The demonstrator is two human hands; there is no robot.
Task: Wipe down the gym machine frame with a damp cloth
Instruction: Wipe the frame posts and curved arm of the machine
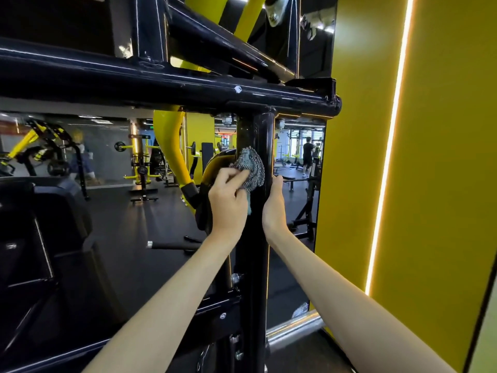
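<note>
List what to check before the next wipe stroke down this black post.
1. Cloth held by the left hand: ok, fingers curl round it.
2. Cloth on the upright post: ok, pressed against it just below the crossbar joint.
3. Right hand steadying the post: ok, it lies against the post's right side; fingers hidden.
4. Cloth damp: cannot tell.
5. Path below free: not ok, bolts stick out lower on the post's left side.

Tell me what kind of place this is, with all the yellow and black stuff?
Most likely a gym. The left hand holds a cloth against a black machine frame, and behind it stand yellow workout machines and a bar with weight plates.
</note>
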